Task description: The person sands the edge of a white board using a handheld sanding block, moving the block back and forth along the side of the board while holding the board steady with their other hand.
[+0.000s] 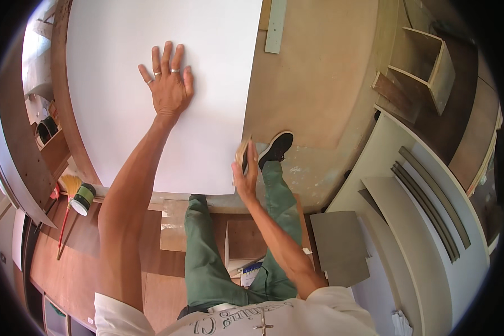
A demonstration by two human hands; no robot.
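A large white panel (123,123) lies flat in front of me. My left hand (172,92) rests palm down on it with the fingers spread, rings on several of them. At the panel's right edge, close to its near corner, my right hand (248,178) is closed around a small flat wooden block (241,154). The block stands on edge against the panel's side, and its face toward the panel is hidden. My thumb is on its near side, with the other fingers stretched along the right.
Brown board (313,73) lies right of the panel, with a pale strip (275,28) on it. A brush with a red handle (64,229) and a green-and-white can (83,199) are at left. Grey panels (339,246) and an open wooden box (420,61) stand at right.
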